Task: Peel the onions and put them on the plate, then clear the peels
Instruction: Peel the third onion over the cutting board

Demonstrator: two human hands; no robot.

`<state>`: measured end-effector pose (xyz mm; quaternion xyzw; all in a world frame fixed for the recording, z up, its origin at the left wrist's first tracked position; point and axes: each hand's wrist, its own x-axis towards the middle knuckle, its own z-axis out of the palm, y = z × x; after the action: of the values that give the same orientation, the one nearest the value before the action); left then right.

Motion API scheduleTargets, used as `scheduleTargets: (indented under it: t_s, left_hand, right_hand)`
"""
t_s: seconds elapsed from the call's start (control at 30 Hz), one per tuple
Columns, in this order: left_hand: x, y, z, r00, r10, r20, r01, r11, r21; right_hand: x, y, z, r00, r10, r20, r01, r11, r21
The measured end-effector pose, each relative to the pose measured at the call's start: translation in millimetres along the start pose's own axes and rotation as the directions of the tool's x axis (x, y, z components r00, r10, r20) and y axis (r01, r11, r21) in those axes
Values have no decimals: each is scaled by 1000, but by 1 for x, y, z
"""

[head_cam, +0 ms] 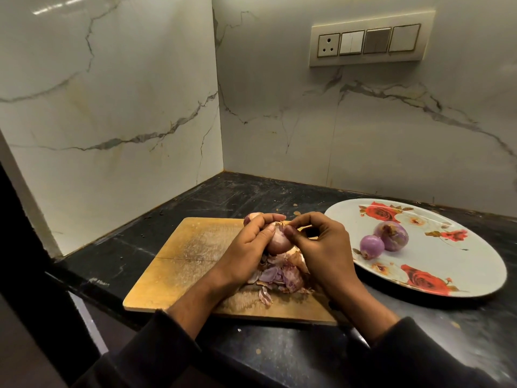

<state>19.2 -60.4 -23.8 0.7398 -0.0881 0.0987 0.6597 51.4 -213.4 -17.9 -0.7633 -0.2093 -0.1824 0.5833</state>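
Observation:
My left hand (251, 242) grips a pale purple onion (277, 240) above the wooden cutting board (190, 256). My right hand (319, 242) pinches the dry skin at the onion's top with thumb and forefinger. A heap of onion peels (279, 278) lies on the board under my hands. Another unpeeled onion (250, 218) shows partly behind my left fingers. Two peeled purple onions (390, 235) (371, 246) lie side by side on the white plate (461, 264) with red roses, to the right of the board.
The black stone counter (223, 197) runs into a corner of marble walls. A switch panel (369, 42) with a socket sits on the back wall. A dark vertical edge (28, 247) borders the counter on the left. Small peel crumbs dot the counter.

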Motion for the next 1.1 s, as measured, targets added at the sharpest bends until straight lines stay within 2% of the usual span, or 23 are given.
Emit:
scheduleTargets:
  t_s: [0.1, 0.27, 0.33, 0.43, 0.53, 0.67, 0.73, 0.8, 0.9, 1.03, 1.1]
  left_hand:
    - [0, 0, 0, 1000, 6, 14, -6, 1000, -2]
    - [-1, 2, 0, 999, 18, 28, -18, 1000, -7]
    - [-1, 2, 0, 1000, 21, 23, -21, 1000, -12]
    - [-1, 2, -1, 1000, 11, 15, -11, 1000, -30]
    - [-2, 4, 0, 1000, -16, 27, 18, 998, -68]
    - [-2, 6, 1, 999, -14, 30, 17, 996, -87]
    - [-2, 6, 1, 1000, 3, -8, -4, 997, -76]
    - [-1, 5, 1, 998, 6, -57, -10, 998, -64]
    - [0, 3, 0, 995, -12, -103, 5, 998, -64]
    - [0, 4, 0, 995, -20, -98, 15, 999, -45]
    - [-1, 5, 1, 997, -17, -81, 13, 999, -43]
  right_hand:
    - [0, 2, 0, 998, 63, 10, -63, 998, 20]
    - [0, -3, -1, 971, 222, 91, -236, 956, 177]
    - [0, -5, 0, 947, 293, 128, -318, 904, 287]
    - [2, -7, -1, 902, 405, 151, -425, 764, 485]
    - [5, -3, -4, 895, 432, 115, -430, 764, 481]
    - [5, 1, -6, 918, 396, 17, -371, 843, 390]
    - [3, 4, -7, 949, 312, -49, -298, 935, 194]
    - [2, 3, -6, 975, 222, -28, -221, 975, 36]
    - [-1, -2, -2, 992, 126, -2, -126, 992, 9]
    - [-4, -3, 1, 999, -38, 35, 39, 999, -16]
    - [-5, -2, 2, 999, -48, -4, 48, 998, -43]
